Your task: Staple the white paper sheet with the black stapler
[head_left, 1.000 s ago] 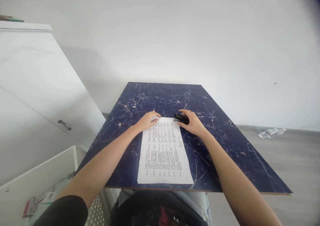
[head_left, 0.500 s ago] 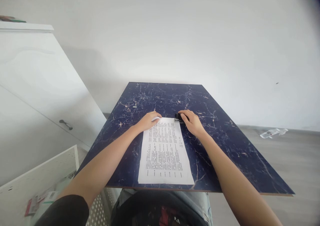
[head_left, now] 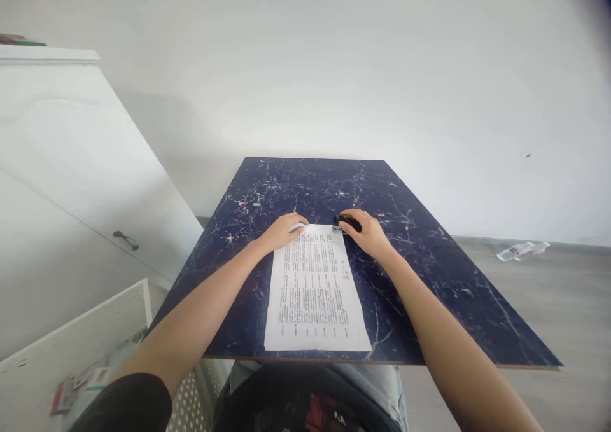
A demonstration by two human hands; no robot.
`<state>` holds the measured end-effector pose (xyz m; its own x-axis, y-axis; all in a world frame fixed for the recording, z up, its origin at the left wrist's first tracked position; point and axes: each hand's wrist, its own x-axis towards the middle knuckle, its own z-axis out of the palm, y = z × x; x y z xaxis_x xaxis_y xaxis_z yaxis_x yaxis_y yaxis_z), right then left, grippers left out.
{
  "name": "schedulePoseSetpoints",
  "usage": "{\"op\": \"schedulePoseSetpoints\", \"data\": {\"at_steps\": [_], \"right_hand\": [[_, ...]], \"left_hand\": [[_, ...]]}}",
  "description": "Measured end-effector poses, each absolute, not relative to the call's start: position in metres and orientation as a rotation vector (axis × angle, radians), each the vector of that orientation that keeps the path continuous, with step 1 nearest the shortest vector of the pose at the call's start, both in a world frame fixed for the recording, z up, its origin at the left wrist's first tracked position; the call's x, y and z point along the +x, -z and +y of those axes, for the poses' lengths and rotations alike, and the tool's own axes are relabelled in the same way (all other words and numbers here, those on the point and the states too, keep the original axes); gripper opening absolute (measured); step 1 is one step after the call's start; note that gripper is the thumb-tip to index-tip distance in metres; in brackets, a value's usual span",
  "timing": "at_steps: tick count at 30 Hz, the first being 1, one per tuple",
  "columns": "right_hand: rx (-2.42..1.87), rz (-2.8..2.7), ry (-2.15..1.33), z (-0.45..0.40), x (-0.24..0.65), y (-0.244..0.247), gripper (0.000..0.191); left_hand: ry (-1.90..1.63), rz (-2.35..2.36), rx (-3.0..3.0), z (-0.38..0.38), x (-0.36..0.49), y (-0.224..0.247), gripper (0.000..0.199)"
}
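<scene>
Printed sheets of paper (head_left: 312, 292) lie lengthwise on a dark blue marbled tabletop, their near edge close to the table's front. At the far left corner, my left hand (head_left: 285, 230) pinches the paper, and a bit of the corner curls up between thumb and fingers. A black stapler (head_left: 352, 222) is at the far right corner of the paper, with its front end over or against that corner. My right hand (head_left: 366, 231) grips it from the right, thumb along the near side and fingers over the far side. Whether the paper is between its jaws I cannot tell.
The blue table (head_left: 410, 279) meets a white wall behind. A white cabinet (head_left: 71, 165) stands on the left, above a white bin (head_left: 109, 317) holding packets. A clear plastic bottle (head_left: 520, 250) lies on the floor to the right.
My right thumb has slid slightly toward the near side of the stapler, so more of its black top shows. The left hand and the paper stay nearly in place.
</scene>
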<state>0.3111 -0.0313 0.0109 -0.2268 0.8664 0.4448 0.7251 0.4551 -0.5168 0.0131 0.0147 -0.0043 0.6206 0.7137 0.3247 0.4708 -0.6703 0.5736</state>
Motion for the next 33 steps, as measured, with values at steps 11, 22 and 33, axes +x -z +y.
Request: {"op": "schedulePoseSetpoints", "data": {"at_steps": [11,22,33], "right_hand": [[-1.456,-1.859,0.082,-0.03,0.328,-0.016,0.039],[-1.171,-1.996,-0.203,-0.051,0.253,-0.016,0.041],[-1.241,-2.152,-0.226,-0.033,0.25,-0.002,0.042]], "left_hand": [[-0.65,1.054,2.584,0.017,0.014,0.011,0.024],[-0.718,1.273,2.599,0.022,0.018,0.017,0.029],[-1.038,1.167,2.391,0.021,0.019,0.011,0.027]]}}
